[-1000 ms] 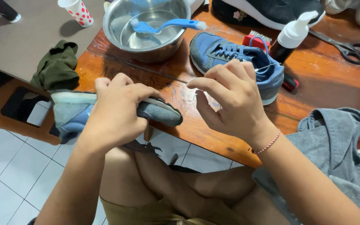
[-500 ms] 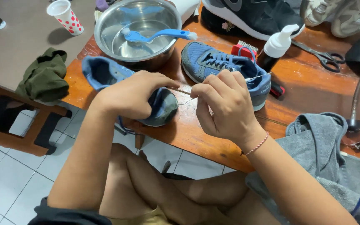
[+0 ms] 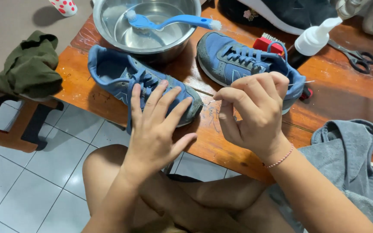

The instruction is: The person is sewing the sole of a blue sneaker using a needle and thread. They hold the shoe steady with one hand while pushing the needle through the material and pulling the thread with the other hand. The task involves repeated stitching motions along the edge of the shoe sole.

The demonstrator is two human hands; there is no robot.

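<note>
The near blue sneaker [image 3: 139,84] has come down onto the surface [image 3: 337,99]. A second ago I held it sole-up in my left hand, off the front edge; half a second ago it was rolling over; it now rests upright along the front edge, toe toward the middle, heel toward the left end.

My left hand [image 3: 156,125] has released its grasp. It lies flat and wide open, fingers spread over the toe and the lower laces, pressing the shoe down rather than holding it.

My right hand [image 3: 255,110] has stayed near the front edge, just right of the toe. Its fingertips [image 3: 232,96] are pinched narrow on a thin pale strand (thread or fine wire, too slight to tell which) that runs toward the toe.

Judgement: the sole-side handling is finished and work is shifting to the upper or toe area, with the shoe steadied for it.

Unmoved items:
- second blue sneaker [image 3: 247,64], behind my right hand;
- steel bowl [image 3: 150,23] at the back edge, holding water and a blue brush [image 3: 173,20];
- grey towel [image 3: 350,159] at the right front corner.
</note>
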